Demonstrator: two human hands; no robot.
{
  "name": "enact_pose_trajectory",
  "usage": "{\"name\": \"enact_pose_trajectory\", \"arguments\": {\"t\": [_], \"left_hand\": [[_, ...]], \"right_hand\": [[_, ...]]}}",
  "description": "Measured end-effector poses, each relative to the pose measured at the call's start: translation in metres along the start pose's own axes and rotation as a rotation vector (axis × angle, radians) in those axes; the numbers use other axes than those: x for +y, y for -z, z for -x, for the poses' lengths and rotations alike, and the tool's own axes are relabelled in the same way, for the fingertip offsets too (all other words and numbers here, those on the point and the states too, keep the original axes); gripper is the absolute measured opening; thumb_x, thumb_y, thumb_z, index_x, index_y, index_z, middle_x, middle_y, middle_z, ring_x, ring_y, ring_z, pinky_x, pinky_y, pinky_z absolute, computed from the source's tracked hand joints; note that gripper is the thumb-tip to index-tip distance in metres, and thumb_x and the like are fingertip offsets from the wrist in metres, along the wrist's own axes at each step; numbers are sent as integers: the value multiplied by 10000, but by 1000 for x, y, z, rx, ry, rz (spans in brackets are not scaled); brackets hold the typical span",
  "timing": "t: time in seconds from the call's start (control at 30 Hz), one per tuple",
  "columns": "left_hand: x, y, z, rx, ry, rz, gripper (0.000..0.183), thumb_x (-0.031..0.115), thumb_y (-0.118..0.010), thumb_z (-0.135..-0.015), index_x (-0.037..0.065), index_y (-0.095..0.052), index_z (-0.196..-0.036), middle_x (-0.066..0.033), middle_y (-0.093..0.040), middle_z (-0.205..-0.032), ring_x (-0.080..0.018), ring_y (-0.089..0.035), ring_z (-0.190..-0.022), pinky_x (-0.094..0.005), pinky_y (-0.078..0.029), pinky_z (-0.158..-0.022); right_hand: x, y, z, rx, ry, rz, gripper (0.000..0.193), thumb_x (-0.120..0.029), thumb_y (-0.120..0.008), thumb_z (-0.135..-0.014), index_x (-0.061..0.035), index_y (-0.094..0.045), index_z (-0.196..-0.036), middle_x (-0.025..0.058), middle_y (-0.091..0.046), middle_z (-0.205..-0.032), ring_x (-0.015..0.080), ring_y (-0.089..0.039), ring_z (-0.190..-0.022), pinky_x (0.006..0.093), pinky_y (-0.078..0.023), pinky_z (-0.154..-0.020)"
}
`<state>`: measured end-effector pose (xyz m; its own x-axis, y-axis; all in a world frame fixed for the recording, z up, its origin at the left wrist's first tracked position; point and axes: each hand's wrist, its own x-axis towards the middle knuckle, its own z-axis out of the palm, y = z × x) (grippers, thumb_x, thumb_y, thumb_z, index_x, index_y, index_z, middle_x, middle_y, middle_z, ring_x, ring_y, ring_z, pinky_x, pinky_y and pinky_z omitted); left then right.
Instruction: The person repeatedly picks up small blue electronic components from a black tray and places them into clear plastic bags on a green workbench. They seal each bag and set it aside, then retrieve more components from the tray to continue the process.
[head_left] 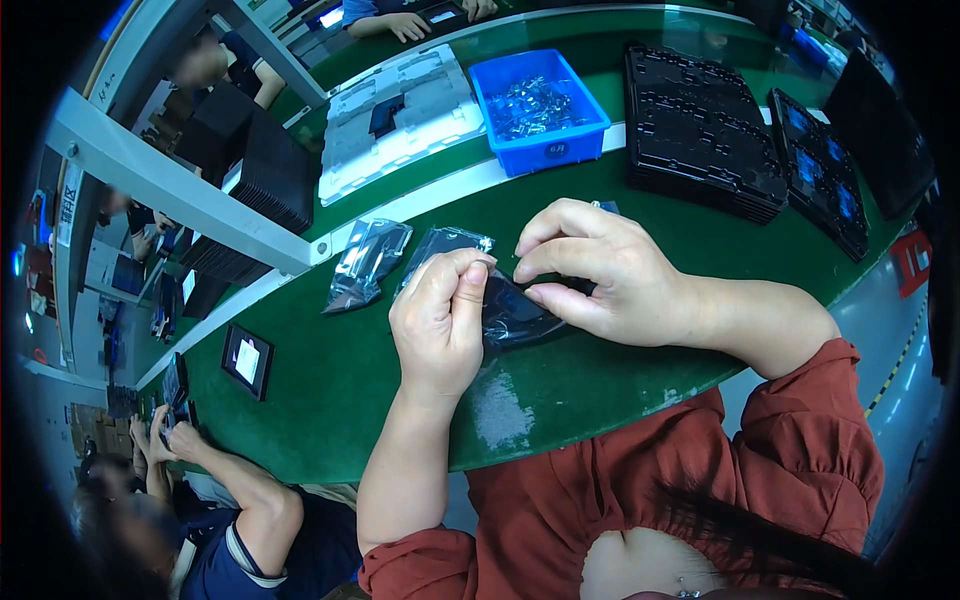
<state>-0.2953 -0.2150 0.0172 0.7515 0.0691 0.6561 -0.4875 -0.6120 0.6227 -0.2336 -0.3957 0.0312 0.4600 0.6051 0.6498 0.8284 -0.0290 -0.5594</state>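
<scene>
My left hand (435,318) is closed in a pinch, thumb against forefinger; whatever sits between the fingertips is too small to make out. Just to its right, my right hand (622,275) has curled fingers, with a narrow gap between thumb and forefinger and nothing visible in it. Beneath both hands lies a dark, shiny plastic bag (512,325), partly hidden by them. A second shiny bag (448,240) shows behind my left hand, and a third bag (368,265) lies farther left on the green table (330,420).
Beyond the hands stands a blue bin (555,155) of small metal parts. White trays (400,125) lie left of it, stacked black trays (700,130) right. A small black frame (247,361) rests at left. A co-worker's hands (180,440) are at lower left. A metal post (190,180) slants across.
</scene>
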Motion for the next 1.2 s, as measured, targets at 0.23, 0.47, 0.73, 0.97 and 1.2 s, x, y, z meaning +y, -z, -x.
{"name": "enact_pose_trajectory", "arguments": {"t": [0.23, 0.47, 0.73, 0.97, 1.2], "left_hand": [[1, -3, 1, 15, -29, -21, 65, 44, -585, -872, -4, -627, -862, -106, -632, -745, -203, -589, -625, -292, -461, -577], [4, -2, 3, 45, 68, -69, 121, 75, -571, -899, -16, -646, -875, -69, -656, -808, -115, -577, -705, -234, -453, -667], [2, -9, 4, 95, -15, -118, 60, 46, -596, -866, -2, -631, -871, -118, -639, -751, -222, -611, -622, -301, -474, -572], [6, -11, 5, 74, -25, -143, 58, 46, -593, -866, 0, -628, -872, -119, -639, -755, -225, -610, -609, -311, -479, -566], [8, -11, 6, -14, 41, -135, 88, 57, -577, -884, -8, -636, -886, -113, -644, -785, -191, -604, -670, -288, -472, -615]], "right_hand": [[3, -7, 4, 18, 64, -1, 128, -14, -659, -732, -19, -633, -858, 98, -598, -865, 272, -607, -777, 359, -493, -677], [4, -5, 3, 0, -8, 23, 147, -8, -646, -743, -18, -626, -889, 112, -609, -833, 286, -612, -757, 364, -493, -659], [7, -5, 6, -48, -10, 42, 172, -68, -709, -717, -35, -615, -857, 94, -576, -835, 275, -596, -759, 366, -485, -662], [2, -2, 3, -51, -122, 115, 169, -97, -720, -711, -27, -617, -825, 103, -561, -895, 283, -587, -814, 375, -479, -709], [9, -1, 2, -89, -207, -26, 119, -93, -699, -732, 0, -628, -755, 105, -606, -908, 263, -599, -825, 348, -489, -710]]}}
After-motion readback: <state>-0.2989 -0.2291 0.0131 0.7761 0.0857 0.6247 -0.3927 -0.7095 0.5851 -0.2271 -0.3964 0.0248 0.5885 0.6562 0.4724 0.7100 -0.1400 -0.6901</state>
